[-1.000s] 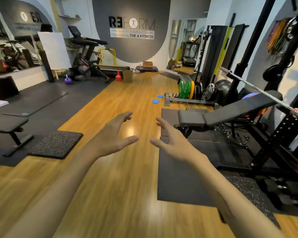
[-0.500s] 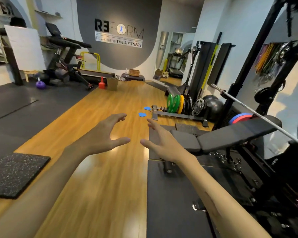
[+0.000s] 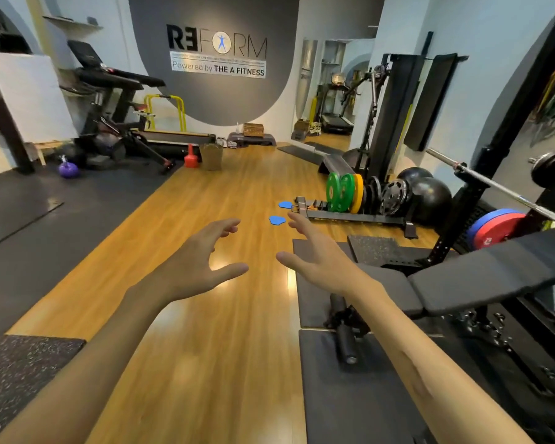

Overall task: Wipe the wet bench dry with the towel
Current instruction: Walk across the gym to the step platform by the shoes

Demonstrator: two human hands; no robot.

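A black padded incline bench (image 3: 481,280) stands at the right under a barbell (image 3: 494,184), its backrest rising to the right and its seat pad just right of my right wrist. My left hand (image 3: 196,264) is held out over the wooden floor, fingers spread and loosely bent, holding nothing. My right hand (image 3: 318,257) reaches forward beside it, fingers relaxed and empty, near the bench's seat end. No towel shows in this view. I cannot tell whether the bench is wet.
Black floor mats (image 3: 350,395) lie under the bench and rack. A plate rack (image 3: 353,200) with green and yellow plates, two blue discs (image 3: 277,220), black balls (image 3: 430,197), a speckled mat (image 3: 20,373), a treadmill (image 3: 119,100) and a purple kettlebell (image 3: 68,169) are around.
The view has moved forward and to the right, bringing the incline bench closer. Both hands stay outstretched and empty in the same pose.
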